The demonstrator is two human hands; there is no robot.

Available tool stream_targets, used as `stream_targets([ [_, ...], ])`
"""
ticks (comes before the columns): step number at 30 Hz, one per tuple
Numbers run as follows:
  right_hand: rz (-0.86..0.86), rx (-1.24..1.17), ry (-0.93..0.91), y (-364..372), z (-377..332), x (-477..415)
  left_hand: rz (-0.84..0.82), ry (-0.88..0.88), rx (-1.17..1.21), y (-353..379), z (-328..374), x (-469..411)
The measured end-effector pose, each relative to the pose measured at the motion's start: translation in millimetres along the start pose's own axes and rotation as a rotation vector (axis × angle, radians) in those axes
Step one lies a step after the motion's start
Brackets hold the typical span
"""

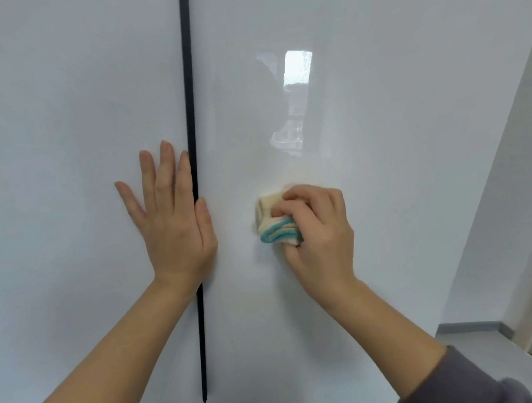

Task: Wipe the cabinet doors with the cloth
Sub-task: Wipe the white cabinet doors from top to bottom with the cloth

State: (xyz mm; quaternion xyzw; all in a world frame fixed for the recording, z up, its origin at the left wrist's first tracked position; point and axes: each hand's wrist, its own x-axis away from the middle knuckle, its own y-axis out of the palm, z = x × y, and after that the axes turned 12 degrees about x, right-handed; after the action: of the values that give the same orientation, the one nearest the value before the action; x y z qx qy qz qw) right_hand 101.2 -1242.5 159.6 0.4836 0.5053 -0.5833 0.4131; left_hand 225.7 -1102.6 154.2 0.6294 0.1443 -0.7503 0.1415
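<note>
Right hand [317, 226] rubs the cloth [275, 222] on the right door [363, 131]; left hand [171, 214] braces.

The right hand's curled fingers clench the wadded cloth against the panel, likely bunched so the pressure lands on a small patch. The left hand lies flat with straight fingers on the left door [64, 121], its thumb across the dark gap [188, 81], probably to steady the doors. The cloth is cream with a teal edge, folded thick. The door is glossy white, with a window reflection [295, 98] above the cloth.
</note>
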Motion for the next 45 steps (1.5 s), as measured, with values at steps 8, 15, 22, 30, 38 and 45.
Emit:
stream_targets([
  [8, -0.146, -0.019, -0.299, 20, -17, 90, -0.039, -0.009, 0.019, -3, -3, 1],
  [15, 0.023, -0.073, -0.027, 18, -39, -3, -0.181, -0.021, -0.008, -22, -10, 1],
  [22, -0.103, -0.087, -0.226, 36, -59, 86, -0.279, 0.034, -0.086, -37, -17, -1],
  [30, 0.018, -0.104, -0.003, 33, -64, 21, -0.321, 0.097, 0.001, -57, -27, 9],
  [38, 0.042, -0.170, 0.032, 57, -71, 101, -0.343, -0.033, 0.066, -59, -38, 130],
  [45, -0.004, -0.160, -0.017, 63, -68, 154, -0.371, -0.046, 0.024, -47, -37, 189],
])
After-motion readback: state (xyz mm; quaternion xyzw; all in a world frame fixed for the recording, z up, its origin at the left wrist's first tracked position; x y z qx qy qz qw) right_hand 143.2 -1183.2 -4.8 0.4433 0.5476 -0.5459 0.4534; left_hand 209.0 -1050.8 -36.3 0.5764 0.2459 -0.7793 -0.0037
